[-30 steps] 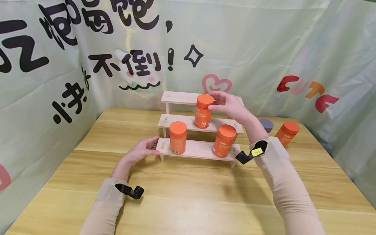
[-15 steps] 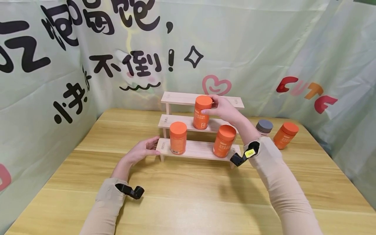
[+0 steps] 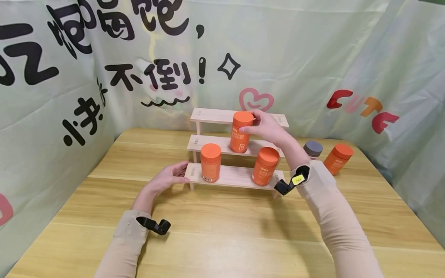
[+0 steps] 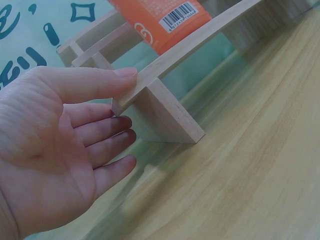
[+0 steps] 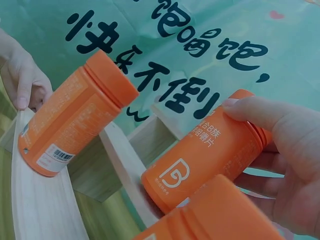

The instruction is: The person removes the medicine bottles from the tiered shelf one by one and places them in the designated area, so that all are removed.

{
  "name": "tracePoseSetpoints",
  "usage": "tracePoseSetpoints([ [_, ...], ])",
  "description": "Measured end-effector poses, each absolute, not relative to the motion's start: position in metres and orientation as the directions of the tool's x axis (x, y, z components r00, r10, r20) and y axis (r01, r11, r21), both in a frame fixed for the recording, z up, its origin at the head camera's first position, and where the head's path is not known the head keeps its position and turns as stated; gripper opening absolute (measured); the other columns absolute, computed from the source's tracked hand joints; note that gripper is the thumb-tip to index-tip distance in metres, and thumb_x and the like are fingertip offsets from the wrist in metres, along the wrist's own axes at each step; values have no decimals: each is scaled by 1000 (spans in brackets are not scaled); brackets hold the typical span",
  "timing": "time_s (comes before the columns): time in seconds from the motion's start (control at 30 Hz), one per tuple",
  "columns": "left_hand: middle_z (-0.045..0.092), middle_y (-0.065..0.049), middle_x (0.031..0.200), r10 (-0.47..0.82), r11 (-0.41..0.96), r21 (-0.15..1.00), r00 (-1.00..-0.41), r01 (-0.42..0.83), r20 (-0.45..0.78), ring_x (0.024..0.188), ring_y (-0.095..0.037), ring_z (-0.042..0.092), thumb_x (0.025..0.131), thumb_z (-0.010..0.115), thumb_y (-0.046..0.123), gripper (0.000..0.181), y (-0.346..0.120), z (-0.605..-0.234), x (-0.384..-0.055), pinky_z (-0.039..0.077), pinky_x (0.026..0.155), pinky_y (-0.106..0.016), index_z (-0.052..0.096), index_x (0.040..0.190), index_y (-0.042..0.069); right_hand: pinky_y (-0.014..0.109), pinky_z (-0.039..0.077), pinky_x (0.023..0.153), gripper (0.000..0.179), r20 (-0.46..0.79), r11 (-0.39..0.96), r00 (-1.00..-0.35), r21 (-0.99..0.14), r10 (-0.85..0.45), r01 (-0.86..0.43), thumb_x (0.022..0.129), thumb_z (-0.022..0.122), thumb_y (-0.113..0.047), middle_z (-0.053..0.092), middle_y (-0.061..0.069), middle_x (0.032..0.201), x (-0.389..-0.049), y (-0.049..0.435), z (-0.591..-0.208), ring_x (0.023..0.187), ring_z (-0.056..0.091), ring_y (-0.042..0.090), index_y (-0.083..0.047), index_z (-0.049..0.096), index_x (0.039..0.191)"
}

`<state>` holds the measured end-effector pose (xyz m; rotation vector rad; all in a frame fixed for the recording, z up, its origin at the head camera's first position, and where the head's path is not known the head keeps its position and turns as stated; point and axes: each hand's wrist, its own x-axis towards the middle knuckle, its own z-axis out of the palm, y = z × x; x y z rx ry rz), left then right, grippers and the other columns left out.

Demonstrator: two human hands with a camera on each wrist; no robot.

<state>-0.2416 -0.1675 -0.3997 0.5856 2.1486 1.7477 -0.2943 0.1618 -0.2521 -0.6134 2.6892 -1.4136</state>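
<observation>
A three-tier light wooden shelf (image 3: 236, 174) stands on the table. On its middle tier, my right hand (image 3: 269, 126) grips an orange bottle (image 3: 239, 139) with an orange lid, the thumb across its front. In the right wrist view, that bottle's (image 5: 197, 160) white label faces the camera, and the right hand's fingers (image 5: 267, 185) reach behind it. My left hand (image 3: 170, 177) holds the left end of the lowest tier. The left wrist view has the left thumb (image 4: 125, 73) on top of the board, the index finger at its end and the other fingers below.
Two more orange bottles stand on the lowest tier, one at left (image 3: 210, 164) and one at right (image 3: 265, 166). Right of the shelf are a grey-lidded bottle (image 3: 313, 149), partly behind the right arm, and another orange bottle (image 3: 338, 159). A printed cloth (image 3: 295, 58) hangs behind the table.
My right hand has lowered slightly and its thumb reaches further across the bottle. The bottle shifted slightly left, then back right. More of the grey-lidded bottle shows. The left hand stays put.
</observation>
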Motion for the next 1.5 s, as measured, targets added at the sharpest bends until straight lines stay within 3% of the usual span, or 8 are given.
tracePoseSetpoints([
  [0.53, 21, -29, 146, 493, 176, 978, -870, 112, 11, 134, -41, 22, 84, 63, 4, 77, -167, -397, -240, 20, 109, -48, 15, 143, -11, 36, 46, 87, 51, 187, 501, -936, -804, -298, -320, 85, 67, -22, 56, 12, 115, -283, 191, -231, 98, 54, 22, -4, 46, 128],
  [0.9, 20, -30, 146, 499, 166, 980, -867, 112, 15, 134, -42, 21, 84, 61, 1, 76, -167, -399, -242, 20, 109, -48, 14, 142, -12, 40, 44, 92, 59, 181, 523, -957, -806, -227, -277, 87, 65, -27, 53, 13, 122, -275, 226, -230, 102, 53, 19, -5, 40, 135],
  [1.13, 22, -30, 145, 498, 162, 980, -867, 117, 21, 134, -41, 22, 84, 63, 3, 77, -167, -399, -242, 20, 109, -48, 15, 142, -12, 29, 45, 84, 58, 206, 548, -963, -792, -176, -270, 88, 64, -30, 53, 9, 119, -267, 255, -233, 98, 53, 12, -6, 40, 135],
  [1.5, 21, -30, 146, 499, 155, 981, -867, 114, 22, 134, -41, 22, 84, 62, 2, 77, -167, -400, -242, 20, 109, -48, 15, 142, -12, 23, 43, 78, 61, 231, 625, -970, -748, -73, -226, 88, 63, -35, 53, 0, 114, -254, 301, -238, 95, 51, 9, -6, 39, 136],
])
